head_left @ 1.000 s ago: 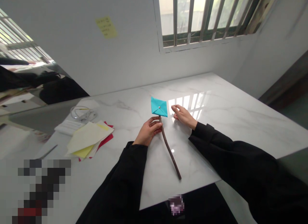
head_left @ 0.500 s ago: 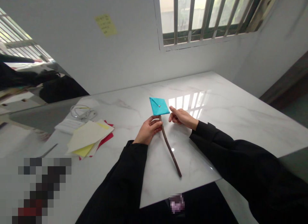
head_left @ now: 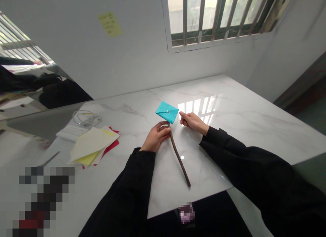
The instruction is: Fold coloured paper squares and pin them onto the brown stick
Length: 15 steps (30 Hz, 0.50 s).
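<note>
A bright blue folded-paper pinwheel with a small pin at its centre sits at the top end of a thin brown wooden stick. My left hand is closed around the stick just below the paper, thumb in front. The stick's lower end slants down to the right over the table. Close to the paper's right corner is my right hand, its fingers curled in and the thumb laid against the forefinger. I see nothing between its fingers; whether its tip touches the paper corner I cannot tell.
Left of my hands, sheets of cream, yellow and red paper lie in a loose pile on the white marbled table. Behind them are a coiled white cable and a grey pen-like thing. A wall with a barred window stands behind.
The blue paper has turned about its pin, so its corners point in new directions. My right thumb and fingers have drawn closer together. My left hand keeps its hold on the stick.
</note>
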Motion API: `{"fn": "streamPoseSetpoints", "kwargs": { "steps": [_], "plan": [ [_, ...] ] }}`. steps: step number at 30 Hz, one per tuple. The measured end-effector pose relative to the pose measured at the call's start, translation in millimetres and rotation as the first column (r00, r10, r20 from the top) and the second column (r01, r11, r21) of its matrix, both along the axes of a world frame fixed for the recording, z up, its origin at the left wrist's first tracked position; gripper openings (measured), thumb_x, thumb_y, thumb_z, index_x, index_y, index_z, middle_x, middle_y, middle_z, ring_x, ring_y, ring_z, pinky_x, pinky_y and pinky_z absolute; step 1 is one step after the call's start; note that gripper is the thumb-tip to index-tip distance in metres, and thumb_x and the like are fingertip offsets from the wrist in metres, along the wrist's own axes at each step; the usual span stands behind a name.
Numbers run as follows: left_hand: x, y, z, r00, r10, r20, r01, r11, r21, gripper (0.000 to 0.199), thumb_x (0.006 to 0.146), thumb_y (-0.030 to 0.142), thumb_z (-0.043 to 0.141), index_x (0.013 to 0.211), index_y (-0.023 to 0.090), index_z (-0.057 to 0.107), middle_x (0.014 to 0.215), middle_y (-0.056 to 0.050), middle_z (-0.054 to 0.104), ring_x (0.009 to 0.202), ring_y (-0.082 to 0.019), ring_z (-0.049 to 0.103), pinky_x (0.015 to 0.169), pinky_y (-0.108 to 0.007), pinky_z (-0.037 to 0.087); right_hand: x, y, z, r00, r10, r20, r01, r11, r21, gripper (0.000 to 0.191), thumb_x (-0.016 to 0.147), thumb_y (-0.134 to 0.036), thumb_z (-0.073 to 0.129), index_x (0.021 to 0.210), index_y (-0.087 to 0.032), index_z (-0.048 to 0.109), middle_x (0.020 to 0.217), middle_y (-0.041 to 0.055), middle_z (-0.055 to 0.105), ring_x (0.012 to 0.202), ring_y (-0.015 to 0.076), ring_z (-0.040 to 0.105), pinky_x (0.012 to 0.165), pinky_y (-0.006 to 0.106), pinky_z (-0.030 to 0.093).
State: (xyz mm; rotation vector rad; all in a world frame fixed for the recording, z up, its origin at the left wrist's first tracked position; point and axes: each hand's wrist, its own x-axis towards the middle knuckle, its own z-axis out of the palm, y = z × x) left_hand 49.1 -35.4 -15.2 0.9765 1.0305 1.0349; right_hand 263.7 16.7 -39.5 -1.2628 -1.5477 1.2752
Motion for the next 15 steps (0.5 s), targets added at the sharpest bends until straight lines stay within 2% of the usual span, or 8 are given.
{"fn": "streamPoseSetpoints", "kwargs": {
  "steps": [4,7,9,11,13,15],
  "plan": [
    [-1,0,-0.5,1.000,-0.019,-0.018,0.019,1.000,-0.011,0.048,0.062,0.027,0.092,0.104,0.019,0.070,0.088,-0.002,0.070,0.078,-0.015,0.064,0.074,-0.028,0.051,7,0,6.8,0.960,-0.158,0.231,0.113,0.974,0.198,0.071,0.101,-0.070,0.040,0.067,-0.017,0.071,0.059,0.0044,0.057,0.062,0.0176,0.056,0.067,0.031,0.038],
    [-1,1,-1.2,1.000,-0.026,-0.017,0.026,1.000,-0.011,0.052,0.064,0.026,0.090,0.111,0.021,0.069,0.087,-0.002,0.070,0.077,-0.015,0.064,0.074,-0.029,0.051,11,-1,12.4,0.915,-0.250,0.318,0.146,0.937,0.317,0.063,0.105,-0.063,0.040,0.077,-0.018,0.075,0.064,0.0048,0.062,0.069,0.0199,0.060,0.071,0.031,0.037],
    [-2,1,-1.8,1.000,-0.023,-0.017,0.023,1.000,-0.009,0.055,0.064,0.027,0.090,0.114,0.022,0.068,0.087,-0.002,0.070,0.077,-0.015,0.065,0.075,-0.029,0.052,13,-1,13.4,0.914,-0.262,0.311,0.156,0.932,0.328,0.058,0.105,-0.061,0.040,0.091,-0.018,0.077,0.066,0.0038,0.063,0.069,0.0203,0.061,0.071,0.031,0.038],
    [-3,1,-2.3,0.999,-0.028,-0.021,0.028,1.000,-0.008,0.057,0.064,0.028,0.090,0.116,0.022,0.067,0.087,-0.002,0.070,0.077,-0.015,0.064,0.075,-0.030,0.052,14,0,12.2,0.920,-0.274,0.281,0.180,0.930,0.320,0.054,0.105,-0.060,0.042,0.113,-0.018,0.074,0.066,0.0023,0.063,0.069,0.0211,0.062,0.071,0.031,0.040],
    [-3,1,-2.6,0.999,-0.034,-0.027,0.033,0.999,-0.007,0.058,0.064,0.028,0.090,0.117,0.021,0.067,0.087,-0.002,0.070,0.076,-0.015,0.064,0.074,-0.028,0.051,15,1,10.2,0.929,-0.281,0.243,0.199,0.929,0.312,0.059,0.104,-0.062,0.043,0.136,-0.017,0.064,0.065,0.0005,0.063,0.069,0.0221,0.063,0.073,0.031,0.042],
    [-3,1,-2.6,0.999,-0.040,-0.032,0.040,0.999,-0.007,0.058,0.065,0.029,0.089,0.118,0.021,0.067,0.087,-0.001,0.069,0.076,-0.014,0.063,0.073,-0.027,0.049,15,1,8.8,0.939,-0.273,0.208,0.201,0.928,0.315,0.068,0.104,-0.065,0.042,0.151,-0.017,0.052,0.064,-0.0010,0.063,0.069,0.0224,0.064,0.075,0.032,0.044]
  ]
}}
